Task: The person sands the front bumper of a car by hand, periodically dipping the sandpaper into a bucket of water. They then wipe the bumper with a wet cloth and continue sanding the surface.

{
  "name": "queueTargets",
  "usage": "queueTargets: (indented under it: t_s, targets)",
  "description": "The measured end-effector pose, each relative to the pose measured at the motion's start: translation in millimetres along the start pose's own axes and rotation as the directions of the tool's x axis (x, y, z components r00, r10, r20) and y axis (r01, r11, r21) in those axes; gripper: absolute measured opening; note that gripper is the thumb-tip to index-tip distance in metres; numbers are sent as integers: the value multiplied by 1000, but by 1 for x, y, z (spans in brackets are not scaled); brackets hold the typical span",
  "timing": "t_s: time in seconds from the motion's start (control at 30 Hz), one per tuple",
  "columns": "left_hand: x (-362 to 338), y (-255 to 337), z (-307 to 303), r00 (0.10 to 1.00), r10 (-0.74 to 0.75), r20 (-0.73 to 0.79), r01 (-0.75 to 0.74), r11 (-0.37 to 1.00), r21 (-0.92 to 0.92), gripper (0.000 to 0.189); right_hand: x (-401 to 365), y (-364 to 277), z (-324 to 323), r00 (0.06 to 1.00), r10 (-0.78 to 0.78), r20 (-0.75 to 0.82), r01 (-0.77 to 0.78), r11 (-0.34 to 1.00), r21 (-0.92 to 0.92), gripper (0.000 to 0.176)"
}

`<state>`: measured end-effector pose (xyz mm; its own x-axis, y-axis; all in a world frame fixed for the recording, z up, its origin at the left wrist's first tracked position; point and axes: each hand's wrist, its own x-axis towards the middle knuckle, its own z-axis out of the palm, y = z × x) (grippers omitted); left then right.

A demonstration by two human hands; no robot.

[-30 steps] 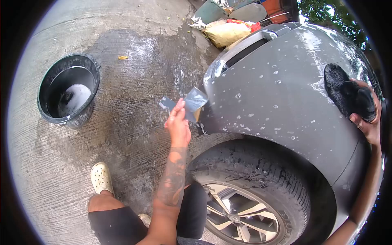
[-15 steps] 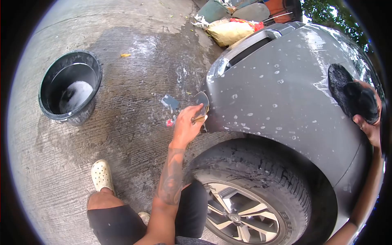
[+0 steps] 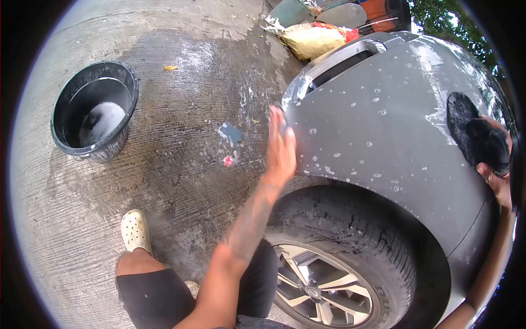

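My left hand point(image 3: 280, 153) lies along the front corner of a grey car fender point(image 3: 350, 131), fingers stretched upward. A sliver of a dark grey sheet, like sandpaper point(image 3: 283, 127), shows between the fingers and the panel; most of it is hidden. At the far right, my right hand point(image 3: 497, 185) grips a black oval pad point(image 3: 475, 134) with a rough, wet-looking face, held against the fender's upper part. White drops and streaks speckle the fender. Below it is the front wheel point(image 3: 315, 290) with its tyre.
A black bucket point(image 3: 118, 140) holding foamy water stands on the wet, ribbed concrete at left. A grey-blue sheet point(image 3: 230, 133) and a small red-and-white scrap point(image 3: 228, 160) lie near the bumper. Sacks point(image 3: 312, 43) and containers stand behind. My clog point(image 3: 135, 230) is at lower left.
My left hand has moved up and right from beside the bumper corner onto the panel, its fingers straightening with the sheet beneath. My right hand and the pad stay nearly in place.
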<state>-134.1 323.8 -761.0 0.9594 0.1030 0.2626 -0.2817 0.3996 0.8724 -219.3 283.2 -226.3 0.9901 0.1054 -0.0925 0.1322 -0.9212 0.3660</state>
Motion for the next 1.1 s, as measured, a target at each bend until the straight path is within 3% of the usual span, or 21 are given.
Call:
queueTargets:
  t_s: [0.07, 0.17, 0.23, 0.3, 0.37, 0.4, 0.43, 0.5, 0.53, 0.57, 0.63, 0.7, 0.77, 0.83, 0.9, 0.93, 0.97, 1.03, 1.1]
  targets:
    - [-57, 26, 5, 993, 113, 31, -113, 993, -18, 65, 1, 2, -1, 1000, -16, 10, 16, 1000, -5, 89]
    - [-60, 19, 7, 999, 36, 12, -36, 999, 9, 67, 9, -16, -1, 999, 36, 35, -37, 999, 26, 90]
    - [-9, -5, 2, 982, -187, -32, 185, 981, -50, 68, 14, -30, -1, 1000, -22, -7, 23, 993, 120, 73]
    - [27, -31, -5, 946, -319, 55, 323, 926, -195, 65, 10, -23, 0, 997, -69, -27, 71, 993, 95, 74]
    - [-12, -1, -2, 991, -126, -42, 124, 991, -45, 62, 12, -20, -5, 990, -141, -24, 139, 988, -66, 76]
    - [-44, 1, 2, 996, 84, -34, -83, 996, 35, 61, 12, -18, -7, 994, -105, -3, 105, 993, -49, 77]
    - [-67, 16, 6, 997, 73, 28, -75, 996, 51, 61, 14, -15, -4, 994, -107, -2, 107, 993, -43, 77]
    - [-62, 5, 2, 996, 91, 22, -92, 995, 27, 61, 21, -9, -3, 967, -251, -36, 250, 968, -34, 77]
    - [-47, -2, 2, 1000, 6, -17, -6, 1000, 13, 62, 22, -8, -5, 953, -301, -26, 296, 947, -124, 76]
    - [-21, -14, 2, 996, -74, -43, 74, 997, 1, 62, 18, -11, -4, 958, -286, -14, 282, 952, -121, 76]
    - [21, -33, -2, 978, -201, 47, 202, 979, -19, 62, 14, -21, -3, 980, -191, -49, 180, 969, -170, 75]
    - [4, -23, -3, 998, -63, 13, 60, 984, 169, 60, 14, -12, -4, 980, -183, -76, 175, 979, -103, 75]
    - [-45, 8, 4, 988, 156, -4, -155, 984, 93, 59, 15, -9, -6, 969, -243, -44, 236, 963, -134, 74]
    - [-47, 11, 1, 983, 184, 23, -185, 981, 57, 59, 16, -20, -1, 980, -190, -61, 185, 980, -75, 74]
    - [-15, -5, 2, 997, 43, -65, -41, 999, 31, 60, 19, -25, 0, 990, -132, -39, 132, 991, -17, 75]
    - [17, -24, 4, 987, -153, -55, 151, 988, -46, 59, 17, -24, 0, 991, -131, -33, 130, 991, -33, 75]
    - [41, -36, -6, 965, -251, 81, 262, 949, -175, 59, 15, -24, -1, 990, -133, -41, 131, 990, -54, 75]
    - [39, -35, -10, 965, -231, 122, 249, 953, -171, 59, 14, -28, 1, 995, -99, -31, 98, 995, -27, 75]
    - [-16, -24, 9, 989, 126, -74, -125, 992, 16, 61, 12, -27, 0, 998, -54, -40, 54, 999, 0, 75]
